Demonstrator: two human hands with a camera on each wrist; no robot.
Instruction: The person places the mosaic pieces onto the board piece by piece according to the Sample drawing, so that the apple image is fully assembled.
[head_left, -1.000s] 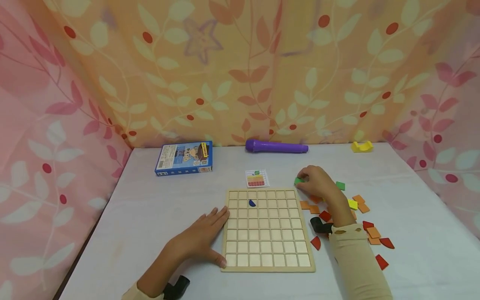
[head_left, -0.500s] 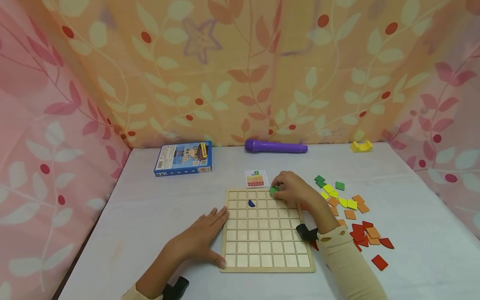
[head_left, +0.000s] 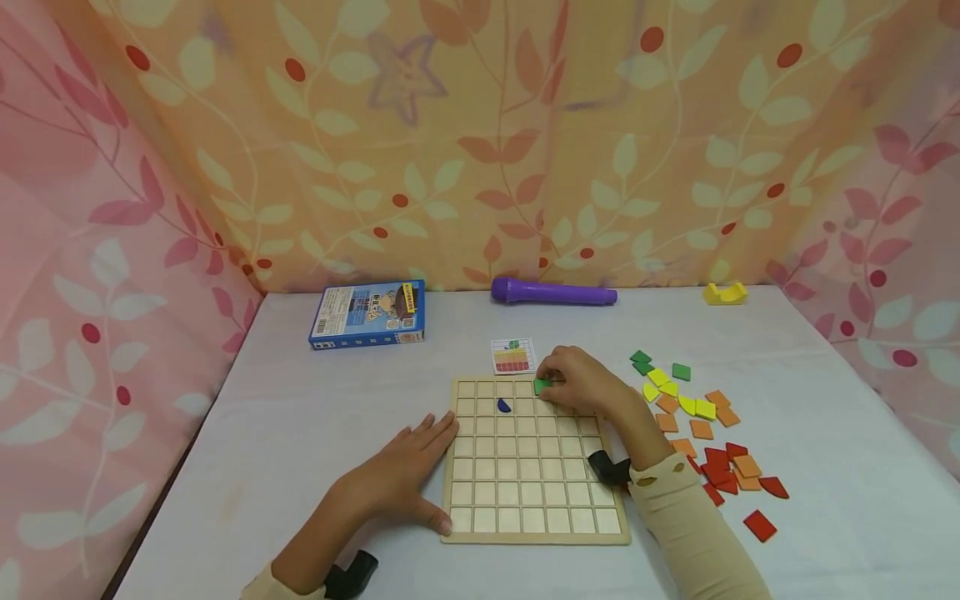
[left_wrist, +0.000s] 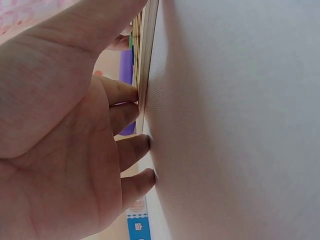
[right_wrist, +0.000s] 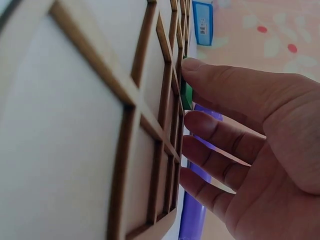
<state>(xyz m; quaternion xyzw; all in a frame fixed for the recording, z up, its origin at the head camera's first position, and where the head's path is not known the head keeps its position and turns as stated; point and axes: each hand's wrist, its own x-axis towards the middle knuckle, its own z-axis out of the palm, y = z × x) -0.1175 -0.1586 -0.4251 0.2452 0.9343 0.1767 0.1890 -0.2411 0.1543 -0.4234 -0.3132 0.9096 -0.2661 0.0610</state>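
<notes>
A wooden grid board (head_left: 517, 471) lies flat on the white cloth. My left hand (head_left: 397, 471) rests at its left side with fairly straight fingers, thumb by the near corner and fingertips at the edge, as the left wrist view (left_wrist: 75, 140) also shows. At the far row, right of the middle, my right hand (head_left: 577, 379) pinches a green tile (head_left: 542, 387). In the right wrist view the thumb lies against that green tile (right_wrist: 187, 90), whose far part is hidden. One dark blue half-round piece (head_left: 504, 406) sits on the board in the second row.
A pattern card (head_left: 513, 356) lies just beyond the board. Green, yellow, orange and red tiles (head_left: 716, 462) are scattered to the right. Along the back are a blue box (head_left: 367, 315), a purple microphone-shaped tube (head_left: 555, 292) and a yellow stand (head_left: 724, 293). Patterned cloth encloses the table.
From the pile at the right, my right hand has carried the green tile leftward to the board's far row. The left hand has stayed at the board's left edge.
</notes>
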